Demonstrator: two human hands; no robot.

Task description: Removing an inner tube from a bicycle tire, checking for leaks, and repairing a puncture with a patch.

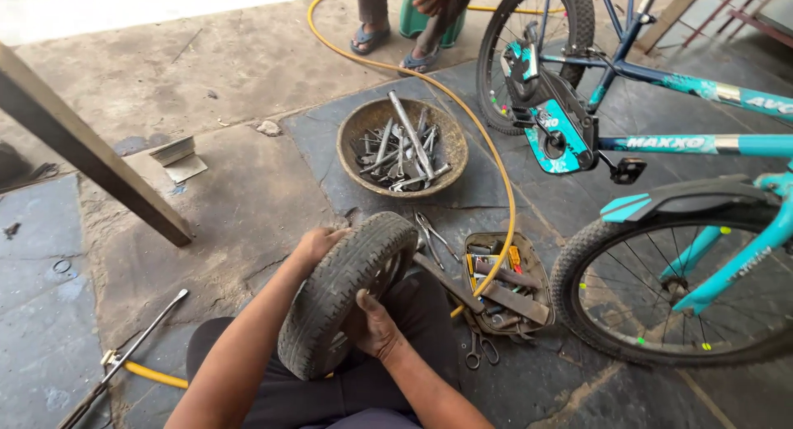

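- Left hand point(318, 243) is wrapped over the top outer edge of a small rubber tyre point(343, 293), fingers curled around the tread, so it's gripping the tyre.
- Right hand point(373, 323) is pressed on the tyre's near side, thumb on the sidewall and fingers hooked around the edge, so that one's gripping it too.
- The tyre stands on edge, tilted a bit, resting on the person's lap right between both hands.
- Just right of the tyre there's an open tool tray point(505, 284) on the floor packed with files and bits, with pliers point(434, 231) beside it and scissors point(479, 350) near its front corner.
- A yellow hose point(471, 123) loops across the floor and over that tray.
- Further back sits a round basket point(402, 146) full of wrenches and metal tools.
- A teal bicycle point(661, 140) stands on the right, its 2 wheels in view.
- Another person's sandalled feet point(395, 47) are at the top by the hose.
- A long metal rod point(136, 346) lies on the floor at lower left.
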